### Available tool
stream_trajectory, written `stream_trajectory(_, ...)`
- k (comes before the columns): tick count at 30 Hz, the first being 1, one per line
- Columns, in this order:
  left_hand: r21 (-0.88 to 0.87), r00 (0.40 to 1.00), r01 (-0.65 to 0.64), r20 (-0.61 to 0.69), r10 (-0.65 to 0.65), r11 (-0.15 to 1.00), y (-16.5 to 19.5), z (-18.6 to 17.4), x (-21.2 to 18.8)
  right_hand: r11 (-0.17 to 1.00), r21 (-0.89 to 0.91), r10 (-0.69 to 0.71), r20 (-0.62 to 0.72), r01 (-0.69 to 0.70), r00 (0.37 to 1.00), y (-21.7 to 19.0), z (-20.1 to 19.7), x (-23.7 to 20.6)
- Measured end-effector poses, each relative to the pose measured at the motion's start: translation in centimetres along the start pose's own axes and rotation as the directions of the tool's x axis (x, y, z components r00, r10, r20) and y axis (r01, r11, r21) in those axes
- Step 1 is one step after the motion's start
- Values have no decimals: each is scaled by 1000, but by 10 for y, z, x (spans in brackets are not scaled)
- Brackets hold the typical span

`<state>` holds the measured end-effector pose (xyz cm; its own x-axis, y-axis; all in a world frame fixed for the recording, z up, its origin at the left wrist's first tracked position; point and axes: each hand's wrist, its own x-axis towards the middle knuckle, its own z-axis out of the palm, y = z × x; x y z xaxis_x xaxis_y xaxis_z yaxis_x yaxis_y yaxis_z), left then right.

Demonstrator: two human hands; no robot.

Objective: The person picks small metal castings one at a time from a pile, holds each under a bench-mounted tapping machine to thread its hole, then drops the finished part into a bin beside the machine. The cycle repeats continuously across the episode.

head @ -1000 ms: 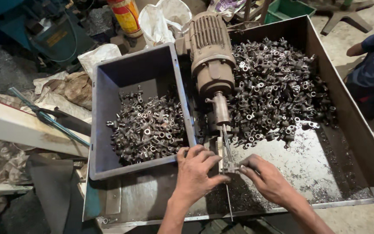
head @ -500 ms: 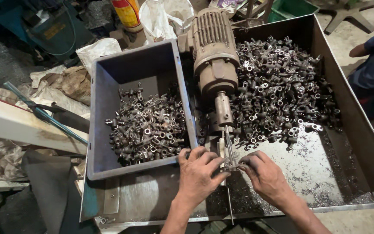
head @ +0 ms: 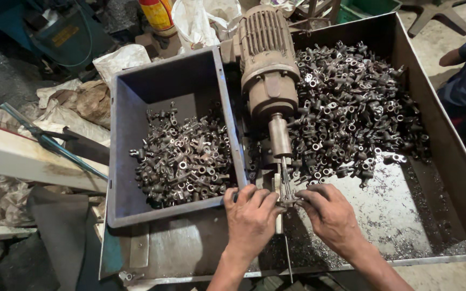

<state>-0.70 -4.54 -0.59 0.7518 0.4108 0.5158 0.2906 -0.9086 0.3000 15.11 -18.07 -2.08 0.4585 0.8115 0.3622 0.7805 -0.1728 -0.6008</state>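
Motor housing [head: 268, 59], ribbed and dusty, is seen lying along the middle of a wide metal tray [head: 449, 161], with a thin spindle [head: 285, 180] projecting from its shaft toward the person. A large heap of small metal fittings [head: 351, 108] is spread across the far right of the tray, and metal shavings are scattered over the bare floor in front of it. A grey plastic bin [head: 136, 124] is set to the left of the motor, with a smaller pile of fittings [head: 184, 159] inside. The left hand [head: 252, 218] and the right hand [head: 330, 215] are brought together at the spindle tip, palms down, fingers curled and pinched on one small fitting [head: 288, 200] held there between them.
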Motion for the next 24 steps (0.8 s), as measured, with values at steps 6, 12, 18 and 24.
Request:
stream_trajectory(6, 32, 998, 65, -17, -65, 997, 6, 6, -2, 999, -19, -41, -6, 41, 999, 12, 5, 3)
stream_trajectory(12, 56, 997, 75, -35, -73, 996, 8, 9, 0, 999, -12, -41, -32, 41, 999, 23, 13, 3)
stream_trajectory(18, 47, 996, 85, -43, -83, 995, 10, 9, 4, 998, -16, -67, -73, 66, 995, 21, 12, 7)
stream_trajectory(24, -41, 994, 102, -33, -103, 994, 9, 5, 9, 999, 41, -27, -99, 31, 995, 8, 7, 10)
